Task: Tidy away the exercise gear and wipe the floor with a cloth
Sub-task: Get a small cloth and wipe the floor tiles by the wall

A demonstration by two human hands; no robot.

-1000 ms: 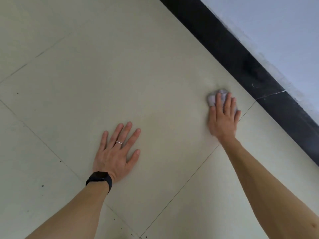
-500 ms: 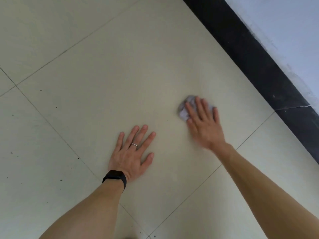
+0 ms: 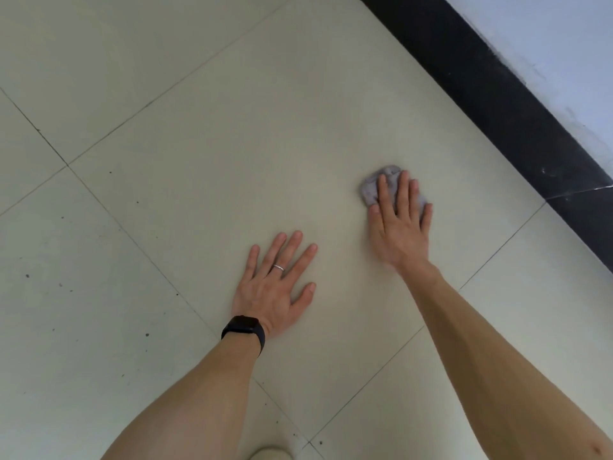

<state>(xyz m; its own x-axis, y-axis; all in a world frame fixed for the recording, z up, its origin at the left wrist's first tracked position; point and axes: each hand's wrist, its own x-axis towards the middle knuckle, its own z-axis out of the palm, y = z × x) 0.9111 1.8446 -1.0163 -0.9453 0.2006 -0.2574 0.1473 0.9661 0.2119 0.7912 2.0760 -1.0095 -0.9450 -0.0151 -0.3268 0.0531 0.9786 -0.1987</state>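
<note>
Pressing down on a small crumpled grey cloth, the person's right hand is lying flat on it, its fingers straight and close together, not curled round the fabric. The cloth is sitting on the pale tiled floor, mostly under those fingers, with its edge showing past the fingertips. It is near the black skirting board, not touching it. A pale blue wall is rising above the skirting. The left hand is resting palm down on the same tile, nearer the person, its fingers spread apart and holding nothing. It is wearing a thin ring, and a black wristband is circling the wrist.
</note>
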